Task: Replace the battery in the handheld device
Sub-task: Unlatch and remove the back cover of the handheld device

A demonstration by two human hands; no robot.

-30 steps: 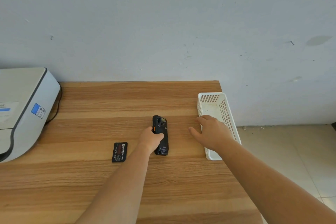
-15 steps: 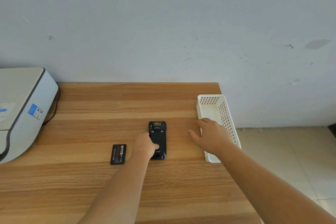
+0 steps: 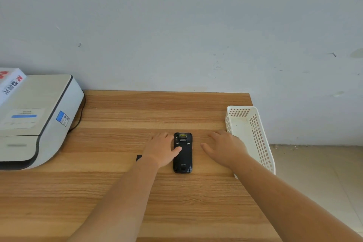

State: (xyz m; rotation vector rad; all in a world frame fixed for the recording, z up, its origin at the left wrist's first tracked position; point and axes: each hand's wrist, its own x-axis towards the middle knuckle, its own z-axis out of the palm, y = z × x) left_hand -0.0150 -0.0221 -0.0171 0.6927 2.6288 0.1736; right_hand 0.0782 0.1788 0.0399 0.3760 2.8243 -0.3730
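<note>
A black rectangular handheld device (image 3: 183,153) lies flat on the wooden desk (image 3: 117,192), back side up, its long axis running away from the person. Its rear cover is in place, with 2 small latch marks near the top and a scanner window at the far end.

The left hand (image 3: 162,149) rests palm down just left of the device, fingers spread loosely and open; its thumb lies on the device's left edge, about midway along. It grips nothing. The right hand (image 3: 225,147) lies flat and open on the desk to the right of the device, apart from it, with its outer side close to a white perforated plastic basket (image 3: 261,143) at the desk's right edge.

A small black flat object (image 3: 138,157), likely a battery, peeks out from behind the left forearm; most of it is hidden.

At the desk's left end stands a white and grey printer (image 3: 39,120), with a white box bearing red print (image 3: 9,82) on top and a dark cable (image 3: 79,118) running behind it.
</note>
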